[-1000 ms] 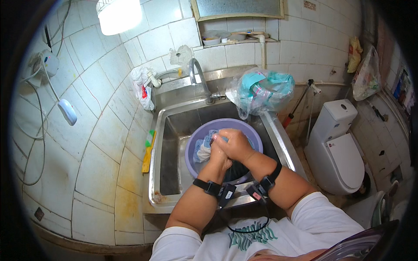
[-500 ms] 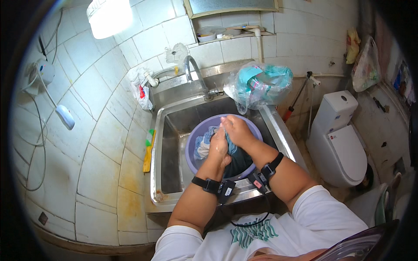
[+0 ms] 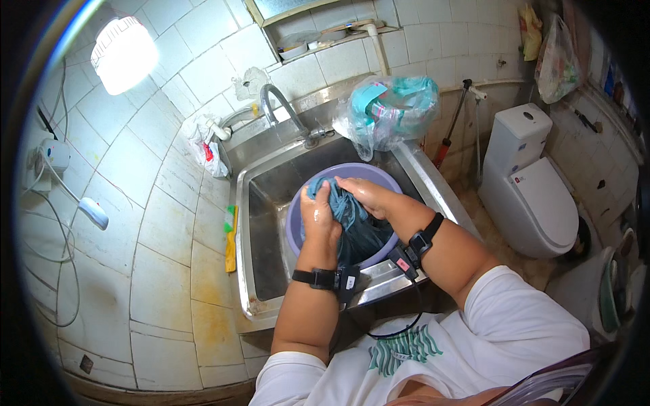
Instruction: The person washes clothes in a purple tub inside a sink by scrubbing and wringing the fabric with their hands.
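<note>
Shifted onto teal cloth since the earlier frame, your left hand curled closed around its bunched top, your right hand half-curled against its right side, grip there unclear, cloth trailing beneath both hands into a purple basin

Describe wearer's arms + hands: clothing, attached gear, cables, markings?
Left hand and right hand: bare, no gloves. Short white sleeves leave the forearms uncovered. Each forearm wears a black strap with a boxy black module; the left module has a whitish label, the right one a pinkish label. A thin black cable hangs below the right module.
</note>
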Motion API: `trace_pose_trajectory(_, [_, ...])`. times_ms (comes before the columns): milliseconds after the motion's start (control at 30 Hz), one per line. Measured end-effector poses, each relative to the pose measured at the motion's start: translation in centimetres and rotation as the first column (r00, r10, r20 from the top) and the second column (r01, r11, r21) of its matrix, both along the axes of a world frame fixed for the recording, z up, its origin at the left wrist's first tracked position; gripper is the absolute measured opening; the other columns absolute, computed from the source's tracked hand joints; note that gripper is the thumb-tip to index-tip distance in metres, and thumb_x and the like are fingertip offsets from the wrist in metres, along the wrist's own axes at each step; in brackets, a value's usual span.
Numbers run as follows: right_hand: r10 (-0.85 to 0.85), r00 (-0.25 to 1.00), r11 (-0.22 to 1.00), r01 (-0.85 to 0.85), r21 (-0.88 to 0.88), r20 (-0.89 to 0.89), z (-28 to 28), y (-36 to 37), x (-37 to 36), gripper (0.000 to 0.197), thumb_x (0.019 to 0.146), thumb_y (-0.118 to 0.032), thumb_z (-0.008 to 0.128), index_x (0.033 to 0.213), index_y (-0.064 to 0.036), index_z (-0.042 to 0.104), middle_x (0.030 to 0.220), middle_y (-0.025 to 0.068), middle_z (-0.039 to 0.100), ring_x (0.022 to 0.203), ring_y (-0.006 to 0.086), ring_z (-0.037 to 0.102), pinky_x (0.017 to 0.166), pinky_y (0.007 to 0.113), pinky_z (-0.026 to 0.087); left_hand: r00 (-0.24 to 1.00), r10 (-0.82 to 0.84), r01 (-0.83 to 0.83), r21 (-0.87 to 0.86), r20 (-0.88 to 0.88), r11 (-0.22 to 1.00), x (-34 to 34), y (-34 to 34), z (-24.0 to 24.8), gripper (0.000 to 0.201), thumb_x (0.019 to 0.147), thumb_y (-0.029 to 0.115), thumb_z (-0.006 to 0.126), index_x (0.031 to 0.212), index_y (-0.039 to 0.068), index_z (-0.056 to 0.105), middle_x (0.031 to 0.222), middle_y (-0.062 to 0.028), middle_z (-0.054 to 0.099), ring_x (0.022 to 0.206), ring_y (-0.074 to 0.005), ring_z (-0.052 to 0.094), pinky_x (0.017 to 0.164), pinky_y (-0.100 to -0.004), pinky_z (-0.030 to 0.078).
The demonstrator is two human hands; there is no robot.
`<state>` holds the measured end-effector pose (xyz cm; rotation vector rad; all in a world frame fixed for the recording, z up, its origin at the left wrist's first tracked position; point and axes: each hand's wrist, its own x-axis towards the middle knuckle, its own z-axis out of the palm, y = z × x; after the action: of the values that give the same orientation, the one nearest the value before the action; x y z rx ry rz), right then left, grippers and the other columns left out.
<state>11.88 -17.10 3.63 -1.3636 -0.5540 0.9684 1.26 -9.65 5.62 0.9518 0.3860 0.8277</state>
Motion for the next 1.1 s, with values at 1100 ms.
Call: trace_pose_trajectory(1100, [-0.303,0.614,0.952,0.218,0.213,0.729,3.9,-1.8,-2.1,0.038,0.090,-0.038,0.056,0.095,-0.0014,0.065,0.089,0.0249,0.065,0.083,0.0429,0.062,0.074,0.048,0.049,0.976,-0.129,0.134,0.017,-0.177,0.991,-0.3,-3.7,1.1,0.046,0.101,0.045,0.037,0.124,0.007,0.049,0.113,-0.0100,0.060,0.100,-0.0232,0.061,0.084,-0.0362,0.050])
